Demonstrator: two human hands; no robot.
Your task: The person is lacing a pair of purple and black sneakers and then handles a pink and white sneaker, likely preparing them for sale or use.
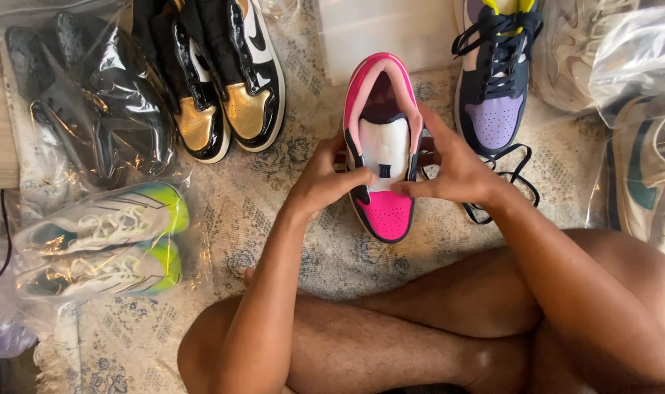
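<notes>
Crossed legs [420,328] lie below your left hand [325,179] and right hand [456,171], both pinching the pink sneaker [383,146] above the rug [274,219]; its stuffing paper [385,146] may tear if tugged.

A bright pink leather sneaker with black trim and a white tongue [382,146] sits unlaced, toe toward the person, above the patterned rug.

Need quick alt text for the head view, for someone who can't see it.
Both hands, left hand and right hand, hold a pink sneaker over a patterned rug. A purple sneaker and black-and-gold sneakers lie beside it, and bagged sneakers at left.
</notes>
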